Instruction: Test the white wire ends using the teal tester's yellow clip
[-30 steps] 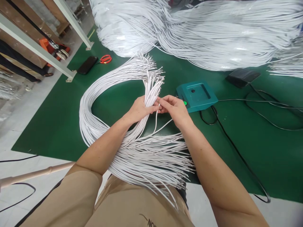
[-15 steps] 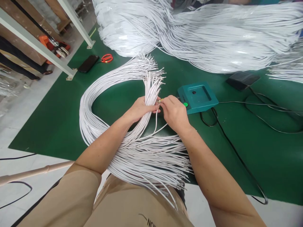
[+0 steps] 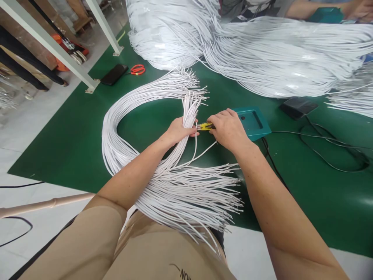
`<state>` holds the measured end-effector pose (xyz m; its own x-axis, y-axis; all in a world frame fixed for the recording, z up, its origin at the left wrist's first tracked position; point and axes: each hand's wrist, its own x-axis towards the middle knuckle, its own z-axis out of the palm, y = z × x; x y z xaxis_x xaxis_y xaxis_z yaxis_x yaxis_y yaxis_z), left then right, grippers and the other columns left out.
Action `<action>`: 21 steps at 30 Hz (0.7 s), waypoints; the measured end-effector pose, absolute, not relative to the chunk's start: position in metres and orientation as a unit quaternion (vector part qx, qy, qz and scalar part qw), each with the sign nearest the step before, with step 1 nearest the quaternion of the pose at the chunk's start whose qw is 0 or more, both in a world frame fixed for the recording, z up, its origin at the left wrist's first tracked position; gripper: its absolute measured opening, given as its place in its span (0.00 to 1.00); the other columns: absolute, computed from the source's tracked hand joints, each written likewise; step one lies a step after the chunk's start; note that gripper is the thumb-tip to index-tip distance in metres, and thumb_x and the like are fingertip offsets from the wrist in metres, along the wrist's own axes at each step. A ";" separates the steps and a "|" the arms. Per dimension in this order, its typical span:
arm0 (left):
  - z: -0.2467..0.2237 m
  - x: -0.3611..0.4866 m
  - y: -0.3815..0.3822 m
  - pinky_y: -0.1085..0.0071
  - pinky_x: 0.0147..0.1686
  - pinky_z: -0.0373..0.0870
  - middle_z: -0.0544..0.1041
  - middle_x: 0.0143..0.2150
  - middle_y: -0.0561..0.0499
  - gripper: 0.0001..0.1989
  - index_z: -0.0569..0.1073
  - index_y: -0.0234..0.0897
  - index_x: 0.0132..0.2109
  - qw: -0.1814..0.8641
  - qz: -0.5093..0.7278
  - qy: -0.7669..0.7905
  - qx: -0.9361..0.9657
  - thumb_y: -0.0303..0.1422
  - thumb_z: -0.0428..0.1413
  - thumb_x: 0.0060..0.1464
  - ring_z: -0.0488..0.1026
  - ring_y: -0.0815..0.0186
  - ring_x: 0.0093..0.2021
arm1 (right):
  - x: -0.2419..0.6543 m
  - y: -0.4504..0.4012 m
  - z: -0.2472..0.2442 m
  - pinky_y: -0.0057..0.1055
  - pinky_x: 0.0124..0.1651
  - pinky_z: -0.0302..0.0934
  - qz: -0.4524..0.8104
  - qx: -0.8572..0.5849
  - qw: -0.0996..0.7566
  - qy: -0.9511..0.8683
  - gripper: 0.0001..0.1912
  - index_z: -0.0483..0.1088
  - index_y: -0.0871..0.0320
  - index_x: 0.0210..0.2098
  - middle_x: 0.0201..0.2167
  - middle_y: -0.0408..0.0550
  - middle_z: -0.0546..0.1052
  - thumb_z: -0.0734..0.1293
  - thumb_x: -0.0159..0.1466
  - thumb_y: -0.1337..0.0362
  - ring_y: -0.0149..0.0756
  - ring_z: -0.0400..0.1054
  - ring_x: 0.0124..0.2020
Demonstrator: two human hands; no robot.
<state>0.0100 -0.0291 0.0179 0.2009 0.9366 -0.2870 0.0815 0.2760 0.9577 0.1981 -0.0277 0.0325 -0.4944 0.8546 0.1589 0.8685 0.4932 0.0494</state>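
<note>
My left hand (image 3: pixel 180 131) is closed round a sheaf of white cables (image 3: pixel 189 112), whose ends fan out above it. A single cable stands up at its fingertips. Just to the right, my right hand (image 3: pixel 228 129) grips a yellow tool (image 3: pixel 205 126), its metal tip at that cable end. Part of the tool is hidden by the fingers. The bundle curves round in a loop (image 3: pixel 109 132) on the green table (image 3: pixel 72 144), and many more cable ends (image 3: pixel 204 194) spread out between my forearms.
A teal device (image 3: pixel 253 123) stands behind my right hand, with a black box (image 3: pixel 298 108) and cords to its right. Large white cable piles (image 3: pixel 279 58) lie at the back. Red-handled scissors (image 3: pixel 137 69) and a black phone-like object (image 3: pixel 114 74) rest at upper left. A person's arm (image 3: pixel 309 8) shows beyond.
My right hand has moved right, away from my left hand, and the yellow tool now shows between them. The view has shifted slightly, and a person's arm has appeared at upper right.
</note>
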 end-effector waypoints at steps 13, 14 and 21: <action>-0.004 0.011 -0.020 0.68 0.37 0.76 0.79 0.32 0.49 0.18 0.74 0.32 0.41 0.569 0.350 0.543 0.510 0.25 0.65 0.39 0.80 0.62 0.30 | 0.197 -0.022 0.030 0.42 0.53 0.55 -0.070 -0.488 0.030 -0.869 0.14 0.79 0.60 0.38 0.28 0.54 0.78 0.60 0.63 0.70 0.43 0.67 0.37; -0.003 0.011 -0.020 0.67 0.37 0.76 0.79 0.32 0.49 0.18 0.74 0.32 0.41 0.572 0.348 0.543 0.507 0.25 0.65 0.39 0.80 0.62 0.31 | 0.197 -0.022 0.030 0.42 0.53 0.56 -0.066 -0.489 0.027 -0.869 0.14 0.79 0.60 0.39 0.28 0.55 0.78 0.60 0.63 0.70 0.44 0.67 0.37; 0.005 0.012 -0.022 0.64 0.41 0.75 0.80 0.31 0.49 0.15 0.74 0.33 0.39 0.547 0.310 0.559 0.540 0.27 0.64 0.41 0.81 0.59 0.32 | 0.208 -0.030 0.026 0.59 0.65 0.40 -0.074 -0.532 0.141 -0.831 0.18 0.72 0.59 0.52 0.50 0.55 0.77 0.60 0.66 0.65 0.49 0.63 0.56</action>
<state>0.0117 -0.0224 0.0050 0.1820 0.9436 -0.2766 0.2652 0.2238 0.9379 0.2079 -0.0295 0.0261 -0.3934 0.8645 0.3128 0.9062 0.4221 -0.0268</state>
